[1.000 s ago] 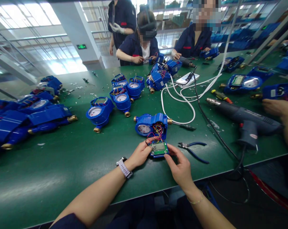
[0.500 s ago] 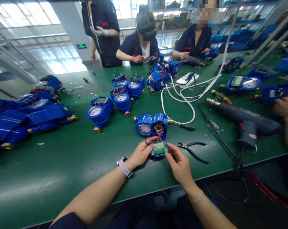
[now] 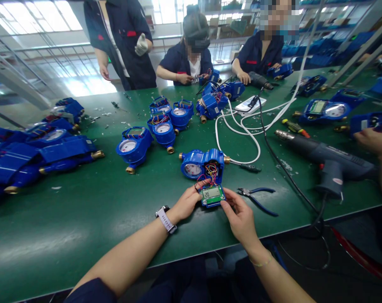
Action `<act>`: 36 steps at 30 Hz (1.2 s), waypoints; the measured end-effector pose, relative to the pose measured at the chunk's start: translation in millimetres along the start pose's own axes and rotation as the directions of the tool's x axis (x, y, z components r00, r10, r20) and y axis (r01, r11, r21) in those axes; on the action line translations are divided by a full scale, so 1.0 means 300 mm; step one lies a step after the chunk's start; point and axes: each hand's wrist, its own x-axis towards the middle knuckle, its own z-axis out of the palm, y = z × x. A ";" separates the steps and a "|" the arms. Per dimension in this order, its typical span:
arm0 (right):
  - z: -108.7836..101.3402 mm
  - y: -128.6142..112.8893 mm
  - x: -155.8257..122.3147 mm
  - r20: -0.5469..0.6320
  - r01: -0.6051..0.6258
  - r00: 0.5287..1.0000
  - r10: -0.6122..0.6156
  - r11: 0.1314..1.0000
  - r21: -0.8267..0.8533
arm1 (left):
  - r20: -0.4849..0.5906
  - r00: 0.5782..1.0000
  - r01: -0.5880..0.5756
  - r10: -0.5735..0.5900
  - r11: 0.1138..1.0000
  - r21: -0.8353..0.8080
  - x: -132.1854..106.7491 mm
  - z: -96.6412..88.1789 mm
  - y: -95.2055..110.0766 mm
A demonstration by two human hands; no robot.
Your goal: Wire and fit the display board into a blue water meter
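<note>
Between my two hands is a green circuit board with an LCD display (image 3: 211,193), set in a blue frame and showing digits that look like 20. My left hand (image 3: 188,202) grips its left edge, with fingers reaching behind. The right side is pinched by my right hand (image 3: 239,210), thumb at the lower corner. Thin red, black and yellow wires (image 3: 212,170) run from the board into the opened housing of a blue water meter (image 3: 192,169), which lies just beyond on the green table. Diagonal cutters (image 3: 257,198) with blue handles lie right of my right hand.
A heat gun (image 3: 329,158) and a yellow screwdriver (image 3: 295,128) lie at right. Several blue meters (image 3: 134,145) stand ahead; more are piled at left (image 3: 48,145). White cable (image 3: 257,147) loops across the table. Co-workers (image 3: 191,63) are opposite; another person's hand (image 3: 375,141) is at right.
My hands and the display board stay almost the same, with the view shifted slightly. The standing person opposite has turned and moved left, and the gloved hand is repositioned.
</note>
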 end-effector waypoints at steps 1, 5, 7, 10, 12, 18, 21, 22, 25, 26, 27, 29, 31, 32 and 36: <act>0.000 0.001 0.000 -0.001 -0.002 1.000 0.002 1.000 0.006 | -0.002 1.000 -0.007 0.007 1.000 0.005 0.000 -0.001 0.000; 0.001 -0.003 0.002 -0.002 -0.002 1.000 0.002 1.000 0.015 | -0.014 1.000 -0.019 0.019 0.999 0.043 0.001 -0.006 -0.002; 0.002 -0.005 0.003 -0.003 -0.002 1.000 0.002 1.000 0.013 | -0.016 1.000 -0.021 0.022 0.998 0.061 0.001 -0.008 -0.003; 0.002 -0.006 0.003 -0.005 -0.006 1.000 0.006 1.000 0.009 | -0.018 0.999 -0.025 0.026 0.997 0.077 0.000 -0.011 -0.005; 0.001 -0.005 0.002 -0.007 -0.009 1.000 0.010 1.000 0.008 | -0.008 1.000 -0.026 0.027 0.997 0.071 -0.002 -0.013 -0.009; 0.000 -0.007 0.000 -0.010 -0.012 1.000 0.012 1.000 0.014 | 0.027 0.999 -0.024 0.023 0.998 0.050 -0.003 -0.018 -0.028; 0.002 -0.008 0.001 -0.010 -0.010 1.000 0.010 1.000 0.018 | 0.041 0.999 -0.021 0.019 0.999 0.046 -0.002 -0.017 -0.030; 0.002 -0.008 0.001 -0.011 -0.010 1.000 0.011 1.000 0.019 | 0.046 0.999 -0.022 0.020 0.999 0.042 -0.002 -0.016 -0.029; 0.003 -0.008 0.003 -0.014 -0.012 1.000 0.012 1.000 0.019 | 0.062 0.998 -0.021 0.019 1.000 0.023 -0.003 -0.013 -0.027; 0.003 -0.008 0.003 -0.014 -0.012 1.000 0.012 1.000 0.018 | 0.063 0.998 -0.020 0.019 1.000 0.020 -0.004 -0.012 -0.027; 0.003 -0.008 0.003 -0.014 -0.011 1.000 0.011 1.000 0.017 | 0.058 0.998 -0.023 0.021 0.999 0.026 -0.006 -0.012 -0.027; 0.003 -0.010 0.003 -0.012 -0.007 1.000 0.007 1.000 0.015 | 0.032 0.999 -0.032 0.030 0.998 0.060 -0.008 -0.011 -0.028; 0.002 -0.012 0.002 -0.009 -0.002 1.000 0.002 1.000 0.014 | 0.012 0.999 -0.041 0.040 0.994 0.099 -0.010 -0.011 -0.030; 0.002 -0.013 0.002 -0.008 0.000 1.000 0.000 1.000 0.013 | 0.008 0.999 -0.044 0.044 0.993 0.112 -0.011 -0.011 -0.030; 0.003 -0.015 0.002 -0.007 0.003 1.000 -0.003 1.000 0.007 | 0.003 0.998 -0.055 0.055 0.990 0.127 -0.010 -0.008 -0.027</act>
